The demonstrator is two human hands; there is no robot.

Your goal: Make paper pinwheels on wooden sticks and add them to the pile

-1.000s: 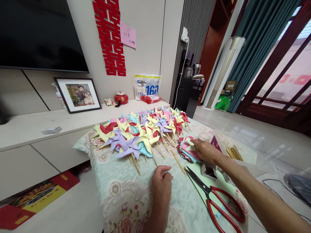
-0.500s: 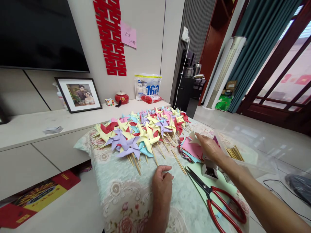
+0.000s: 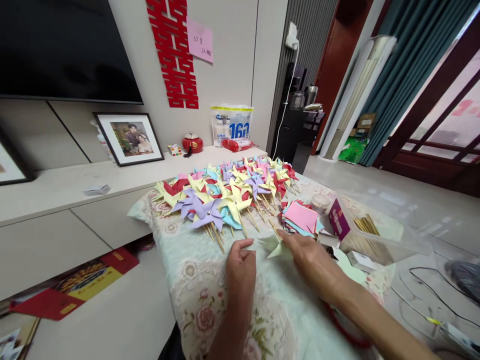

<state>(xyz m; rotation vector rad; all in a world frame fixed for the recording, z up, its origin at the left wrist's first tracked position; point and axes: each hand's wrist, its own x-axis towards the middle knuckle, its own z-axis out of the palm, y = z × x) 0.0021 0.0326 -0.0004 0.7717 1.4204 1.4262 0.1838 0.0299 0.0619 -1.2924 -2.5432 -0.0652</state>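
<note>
My right hand (image 3: pixel 311 257) pinches a pale yellow cut paper square (image 3: pixel 273 246) and holds it low over the floral tablecloth (image 3: pixel 195 280), just in front of me. My left hand (image 3: pixel 241 262) rests on the cloth beside it, fingers curled, fingertips close to the paper's left edge. Behind them lies a stack of cut coloured paper squares (image 3: pixel 301 218) with a pink one on top. A big pile of finished paper pinwheels (image 3: pixel 228 192) on wooden sticks covers the far half of the table.
A clear plastic box with wooden sticks (image 3: pixel 365 231) and a purple carton (image 3: pixel 338 224) stand to the right. A small round jar (image 3: pixel 320 201) sits behind the stack. The red scissors handle (image 3: pixel 343 330) shows under my right forearm. A low white cabinet (image 3: pixel 75 200) runs along the left.
My right hand lifted a pale yellow paper off the stack and brought it left and toward me, next to my left hand. My view tilted and shifted slightly.
</note>
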